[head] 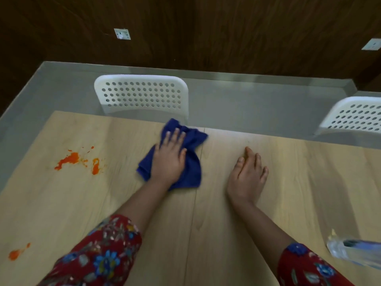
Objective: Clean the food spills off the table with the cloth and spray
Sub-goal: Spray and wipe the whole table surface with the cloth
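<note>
A blue cloth (192, 170) lies crumpled near the far edge of the light wooden table (103, 203). My left hand (170, 157) presses flat on it with straight fingers. My right hand (247, 174) rests open on the bare wood to the right of the cloth, holding nothing. An orange food spill (71, 158) is smeared on the table's left part, with a second streak (95, 166) beside it. A smaller orange blot (15, 253) sits near the left front. The clear spray bottle (354, 251) lies blurred at the right edge.
Two white perforated chairs stand beyond the table's far edge, one (142, 93) right behind the cloth, one (356, 116) at the far right. Grey floor and a dark wooden wall lie behind them. A seam (195, 203) runs down the tabletop between my hands.
</note>
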